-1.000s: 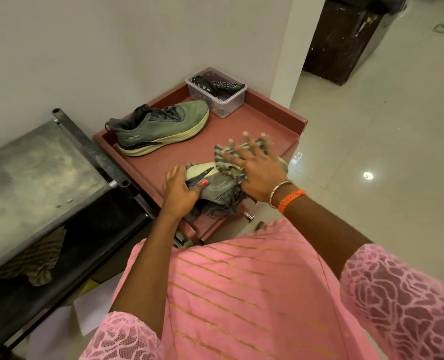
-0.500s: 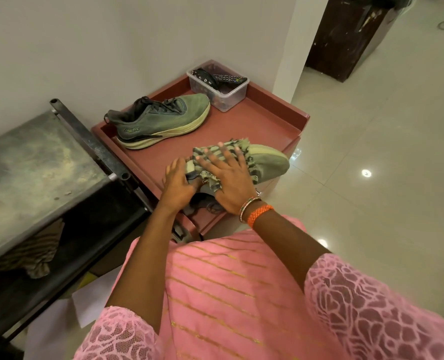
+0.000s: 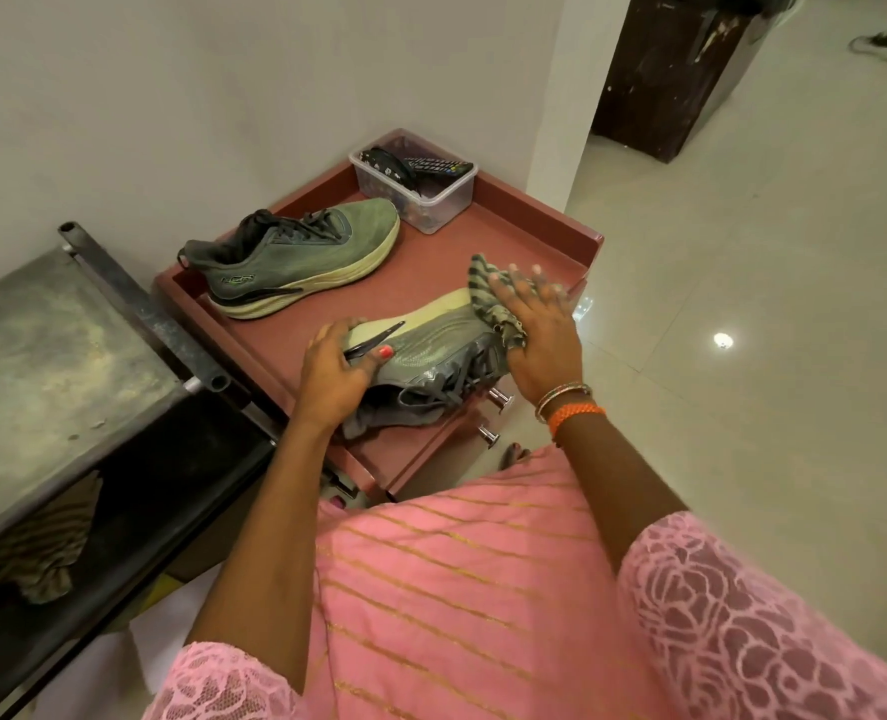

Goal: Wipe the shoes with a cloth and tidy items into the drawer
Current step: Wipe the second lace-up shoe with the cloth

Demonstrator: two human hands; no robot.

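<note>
A green shoe [image 3: 431, 350] lies tipped on its side at the front of the reddish cabinet top [image 3: 431, 262], sole facing away from me. My left hand [image 3: 335, 374] grips its heel end, thumb on the upper. My right hand [image 3: 540, 340] presses a striped cloth [image 3: 491, 298] flat against the toe end, fingers spread straight. The second green shoe [image 3: 296, 257] stands upright at the back left of the top.
A clear plastic box [image 3: 420, 192] holding a remote and small items sits at the back corner. Two drawer knobs [image 3: 498, 400] show below the front edge. A grey metal rack [image 3: 57, 356] stands to the left, with another striped cloth [image 3: 31, 548] under it. Tiled floor lies to the right.
My right hand has slid the cloth along the shoe from the heel area out to the toe. My left hand keeps its hold on the heel end.
</note>
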